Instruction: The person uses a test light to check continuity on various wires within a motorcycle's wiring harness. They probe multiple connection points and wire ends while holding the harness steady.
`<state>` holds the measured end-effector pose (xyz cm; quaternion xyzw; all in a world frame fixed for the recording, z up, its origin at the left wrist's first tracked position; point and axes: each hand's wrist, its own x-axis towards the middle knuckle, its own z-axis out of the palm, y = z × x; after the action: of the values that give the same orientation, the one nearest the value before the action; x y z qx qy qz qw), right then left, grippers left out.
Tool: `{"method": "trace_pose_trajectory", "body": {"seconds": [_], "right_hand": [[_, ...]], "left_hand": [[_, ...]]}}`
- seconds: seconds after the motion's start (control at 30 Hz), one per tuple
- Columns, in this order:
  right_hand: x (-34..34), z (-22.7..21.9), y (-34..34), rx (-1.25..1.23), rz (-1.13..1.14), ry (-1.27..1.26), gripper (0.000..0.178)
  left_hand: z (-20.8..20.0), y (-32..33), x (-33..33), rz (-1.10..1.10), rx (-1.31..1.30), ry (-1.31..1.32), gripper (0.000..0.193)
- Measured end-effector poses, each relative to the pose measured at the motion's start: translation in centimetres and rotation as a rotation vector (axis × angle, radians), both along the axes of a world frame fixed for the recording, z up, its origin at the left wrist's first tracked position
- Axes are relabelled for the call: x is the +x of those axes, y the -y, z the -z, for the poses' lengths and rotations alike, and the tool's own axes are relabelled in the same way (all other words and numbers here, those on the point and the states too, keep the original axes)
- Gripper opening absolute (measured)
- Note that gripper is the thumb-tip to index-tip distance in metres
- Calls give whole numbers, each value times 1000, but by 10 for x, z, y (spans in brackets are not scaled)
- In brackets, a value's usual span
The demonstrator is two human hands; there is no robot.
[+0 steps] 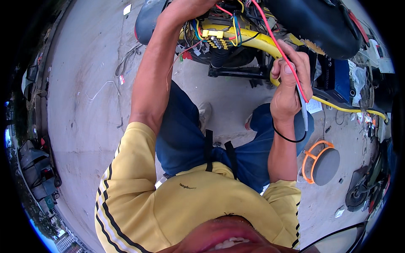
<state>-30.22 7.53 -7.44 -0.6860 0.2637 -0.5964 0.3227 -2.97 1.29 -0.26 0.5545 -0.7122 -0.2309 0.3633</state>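
In my right hand [291, 82] is a grey pen-shaped tool [304, 116], with a black lead [291, 141] curving off its lower end; my fingers are closed round it. A red wire [270, 30] runs down from the top edge across this hand. My left hand [195, 7] reaches among the wiring at the top, and its fingertips are cut off or hidden. Just below it, several coloured wires [237, 29] hang by a yellow part [213, 33] on a vehicle's yellow frame tube [262, 42]. A thin pale red wire [174, 63] dangles beside my left forearm.
Black seat-like padding [314, 25] bulges over the top right. An orange-framed stool [311, 162] with a grey top stands to my right. Clutter and dark machine parts [358, 189] line the right edge. A strap [126, 59] lies on the concrete floor [84, 126] at left.
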Motion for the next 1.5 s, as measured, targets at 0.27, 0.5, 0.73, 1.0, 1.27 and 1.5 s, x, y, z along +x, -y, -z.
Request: {"method": "trace_pose_trajectory", "body": {"seconds": [0.27,0.5,0.73,1.0,1.27,1.5], "right_hand": [[18,36,-9,573,-302,404,20],[56,51,-23,651,-464,463,18],[74,57,-21,846,-512,580,20],[75,65,-16,883,-548,613,17],[73,69,-8,912,-585,711,10],[71,72,-5,953,-645,738,13]], "left_hand": [[12,9,8,56,56,-182,7],[13,10,4,78,65,-231,6],[18,11,12,82,38,-211,8],[4,5,-3,-33,98,-143,5],[27,23,16,-31,25,13,18],[27,19,13,-104,9,5,17]]}}
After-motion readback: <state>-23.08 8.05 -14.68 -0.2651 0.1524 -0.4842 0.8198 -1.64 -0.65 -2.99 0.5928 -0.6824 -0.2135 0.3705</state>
